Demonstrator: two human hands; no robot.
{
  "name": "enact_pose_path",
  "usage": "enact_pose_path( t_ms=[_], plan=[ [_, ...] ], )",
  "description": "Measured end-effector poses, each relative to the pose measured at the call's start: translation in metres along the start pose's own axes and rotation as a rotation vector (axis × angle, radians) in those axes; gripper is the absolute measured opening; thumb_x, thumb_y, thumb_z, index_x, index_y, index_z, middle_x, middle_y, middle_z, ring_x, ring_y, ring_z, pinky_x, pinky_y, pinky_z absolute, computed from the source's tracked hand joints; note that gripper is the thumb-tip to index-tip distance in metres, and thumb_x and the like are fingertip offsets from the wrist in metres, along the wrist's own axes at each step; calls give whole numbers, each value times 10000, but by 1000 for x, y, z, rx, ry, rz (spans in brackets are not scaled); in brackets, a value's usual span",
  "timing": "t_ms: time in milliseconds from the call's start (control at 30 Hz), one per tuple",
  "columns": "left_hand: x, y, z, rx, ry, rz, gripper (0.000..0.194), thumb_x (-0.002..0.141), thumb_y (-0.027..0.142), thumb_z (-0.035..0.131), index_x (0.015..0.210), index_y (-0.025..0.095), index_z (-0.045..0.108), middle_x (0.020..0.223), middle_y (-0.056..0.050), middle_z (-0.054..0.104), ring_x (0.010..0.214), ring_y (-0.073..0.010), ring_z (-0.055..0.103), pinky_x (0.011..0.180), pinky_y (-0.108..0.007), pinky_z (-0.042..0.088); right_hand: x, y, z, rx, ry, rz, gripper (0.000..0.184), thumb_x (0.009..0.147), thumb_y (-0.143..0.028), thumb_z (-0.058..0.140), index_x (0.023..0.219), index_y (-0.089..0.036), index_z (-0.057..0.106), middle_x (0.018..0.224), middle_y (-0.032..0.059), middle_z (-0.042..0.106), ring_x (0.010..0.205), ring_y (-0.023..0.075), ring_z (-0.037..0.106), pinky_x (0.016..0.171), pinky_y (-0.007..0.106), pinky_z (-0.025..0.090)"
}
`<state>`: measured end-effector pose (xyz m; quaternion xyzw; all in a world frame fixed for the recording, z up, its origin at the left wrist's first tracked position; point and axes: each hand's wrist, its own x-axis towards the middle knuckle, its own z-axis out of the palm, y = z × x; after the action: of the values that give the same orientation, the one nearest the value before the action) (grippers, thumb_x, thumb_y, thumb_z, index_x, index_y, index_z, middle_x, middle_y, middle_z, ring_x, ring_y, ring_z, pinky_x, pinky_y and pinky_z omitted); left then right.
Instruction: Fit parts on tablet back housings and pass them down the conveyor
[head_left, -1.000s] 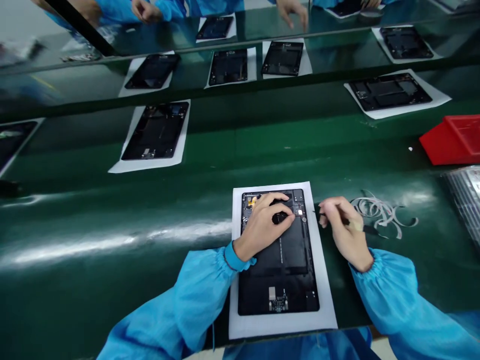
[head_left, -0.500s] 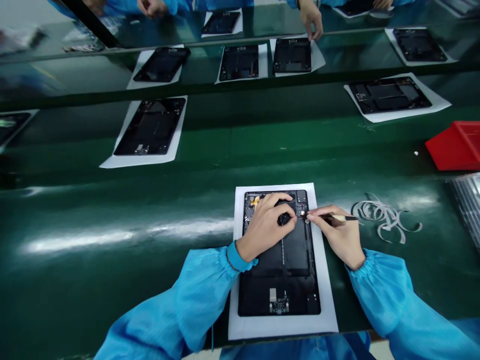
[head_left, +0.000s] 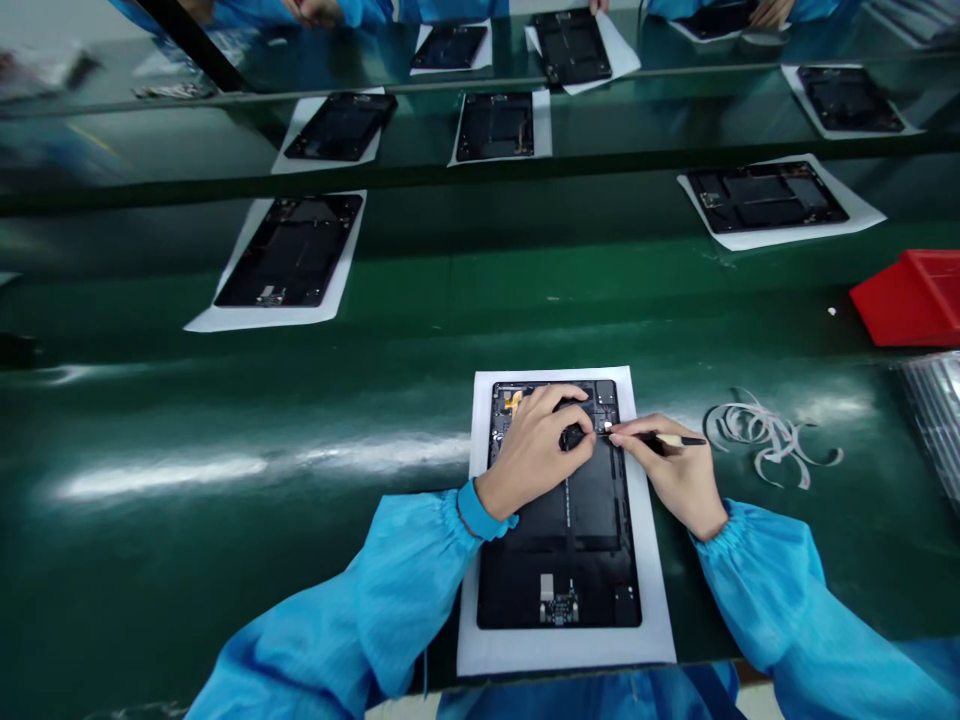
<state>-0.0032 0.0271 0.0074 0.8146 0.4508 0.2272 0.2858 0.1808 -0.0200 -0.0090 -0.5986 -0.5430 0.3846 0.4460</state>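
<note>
An opened black tablet (head_left: 562, 560) lies on a white sheet (head_left: 652, 610) in front of me on the green belt. My left hand (head_left: 536, 450) rests on its upper part, fingers pinched on a small black part (head_left: 571, 436). My right hand (head_left: 671, 470) is closed on a thin black tool (head_left: 660, 439), whose tip touches the board just right of that part. Both arms wear blue sleeves.
More open tablets on white sheets lie on the belt (head_left: 285, 255), (head_left: 765, 197) and on the far lane (head_left: 496, 127). A red bin (head_left: 911, 298) stands at the right, above a pile of white strips (head_left: 765, 435). Other people's hands show at the top edge.
My right hand moved left from beside the sheet and brought the tool tip onto the tablet. The tablets on the belt drifted left; a person across pulled one tablet away.
</note>
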Motion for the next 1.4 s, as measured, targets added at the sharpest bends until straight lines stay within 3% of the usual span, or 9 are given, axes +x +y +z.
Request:
enact_pose_path(
  t_ms=[200,533,800,967,1067,1233,1300,1400],
  plan=[
    [1,1,-1,-13,-2,-19,37,836,192,619,806,211,628,1169,-48,609,1097,-248,548,941,-431,385,2,-4,-4,-19,-4,-28,137,801,-337,703,755,-208,708,814,44,734,784,216,691,720,337,558],
    [1,0,1,-20,18,-18,28,828,205,650,821,206,623,1157,-39,611,1084,-240,550,942,-422,386,-3,1,-11,-27,94,-34,144,796,-330,706,740,-197,695,792,49,721,752,204,690,665,319,574],
    [2,1,2,-18,18,-34,32,815,192,663,817,203,634,1154,-42,615,1082,-246,556,932,-425,394,-4,2,-8,28,114,-25,134,755,-320,748,724,-194,710,777,45,730,748,207,699,705,336,584],
    [2,-2,-9,-106,24,16,70,834,212,655,903,207,644,1135,-54,632,1075,-231,578,943,-410,424,-3,4,-8,26,102,-50,130,777,-316,728,750,-191,702,796,49,725,778,204,691,723,336,573],
    [-6,-8,-19,-93,88,30,56,874,221,610,912,196,643,1063,-56,655,1029,-208,598,932,-383,440,-2,3,-9,95,150,-63,139,769,-317,738,755,-192,680,785,39,713,762,192,687,691,312,569],
    [-17,-20,-18,70,63,25,117,846,233,657,954,191,641,1139,-88,596,1105,-254,533,951,-436,413,-1,5,-9,130,139,-79,313,952,-394,489,806,-188,674,836,51,705,799,176,674,782,336,529],
    [-18,-20,-13,55,45,14,79,844,227,664,915,195,647,1156,-84,581,1121,-256,520,959,-444,403,0,4,-11,95,165,-88,398,992,-399,389,803,-185,666,864,61,703,879,183,659,838,345,501],
    [-20,-11,-13,-19,91,-10,25,845,188,659,827,191,642,1118,-75,595,1092,-241,539,959,-443,405,-6,-5,-13,30,196,-106,375,999,-382,373,854,-181,655,877,58,692,869,172,646,822,319,494]
  ],
)
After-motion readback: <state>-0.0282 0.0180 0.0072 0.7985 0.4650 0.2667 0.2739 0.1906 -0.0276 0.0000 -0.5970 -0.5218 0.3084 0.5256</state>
